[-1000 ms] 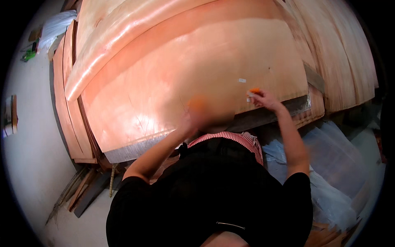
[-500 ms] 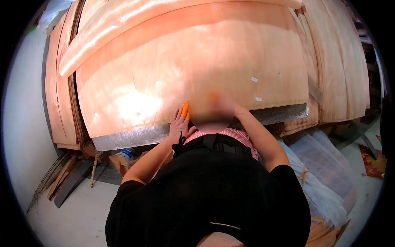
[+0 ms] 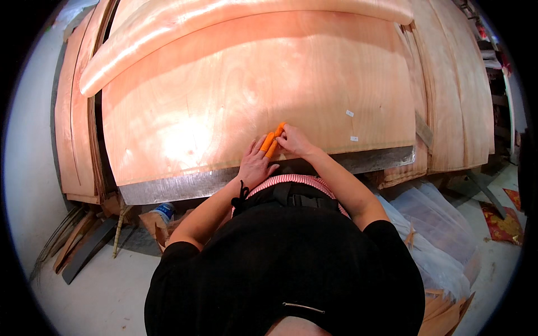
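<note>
A broad, thin wood veneer sheet lies before me, with a metal strip along its near edge. My left hand rests on the sheet by that edge, fingers stretched forward, orange finger covers on two of them. Just to its right, my right hand has its fingers bent together, an orange cover on one finger. The fingertips of both hands meet on the sheet. Whatever the right fingers may hold is too small to make out. Two small white paper pieces lie on the sheet right of my hands.
A rolled veneer sheet spans the far side. Stacked veneers stand at the left and right. Clear plastic film lies on the floor at right; wood strips lean at lower left.
My right hand, blurred before, has come into clear view touching my left fingertips. The left hand has shifted slightly right and forward.
</note>
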`<state>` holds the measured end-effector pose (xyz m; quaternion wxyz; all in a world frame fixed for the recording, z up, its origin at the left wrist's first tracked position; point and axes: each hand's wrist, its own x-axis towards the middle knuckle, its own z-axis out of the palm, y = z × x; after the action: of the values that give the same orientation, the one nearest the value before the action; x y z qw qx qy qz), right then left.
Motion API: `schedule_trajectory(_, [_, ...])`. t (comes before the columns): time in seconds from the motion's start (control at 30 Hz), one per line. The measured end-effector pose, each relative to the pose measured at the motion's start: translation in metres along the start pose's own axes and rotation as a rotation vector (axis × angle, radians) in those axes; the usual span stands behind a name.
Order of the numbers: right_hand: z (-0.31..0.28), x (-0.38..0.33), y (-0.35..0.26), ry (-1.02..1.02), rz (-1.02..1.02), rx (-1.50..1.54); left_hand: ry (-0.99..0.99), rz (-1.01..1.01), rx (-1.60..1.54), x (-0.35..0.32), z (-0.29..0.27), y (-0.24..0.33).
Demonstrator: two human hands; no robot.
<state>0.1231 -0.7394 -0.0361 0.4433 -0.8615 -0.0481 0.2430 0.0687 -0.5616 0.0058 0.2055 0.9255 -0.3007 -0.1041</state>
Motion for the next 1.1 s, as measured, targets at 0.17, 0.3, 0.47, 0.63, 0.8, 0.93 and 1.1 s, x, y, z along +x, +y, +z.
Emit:
schedule_trajectory(0.17, [0.001,0.001,-0.003,0.006,0.030,-0.064,-0.069,0.016,-0.011,0.000,0.004,-0.006])
schedule_trajectory(0.3, [-0.002,0.001,-0.001,-0.066,0.095,0.090,-0.063,0.026,-0.005,-0.007,0.002,-0.014])
schedule_trajectory(0.47, [-0.004,-0.003,0.001,-0.077,0.108,0.211,-0.085,0.054,0.025,-0.023,0.004,-0.024])
schedule_trajectory(0.63, [0.008,-0.002,0.002,0.084,0.038,-0.015,-0.085,0.050,0.034,-0.020,0.004,-0.023])
schedule_trajectory(0.8, [0.012,-0.003,-0.007,0.124,0.089,-0.137,-0.069,0.088,0.032,-0.007,0.010,-0.021])
schedule_trajectory(0.93, [0.005,-0.011,-0.003,0.259,0.147,-0.307,-0.051,0.125,0.074,-0.005,0.011,-0.023])
schedule_trajectory(1.1, [-0.014,-0.038,0.004,0.343,0.124,-0.181,-0.075,0.125,0.046,-0.004,0.007,-0.022])
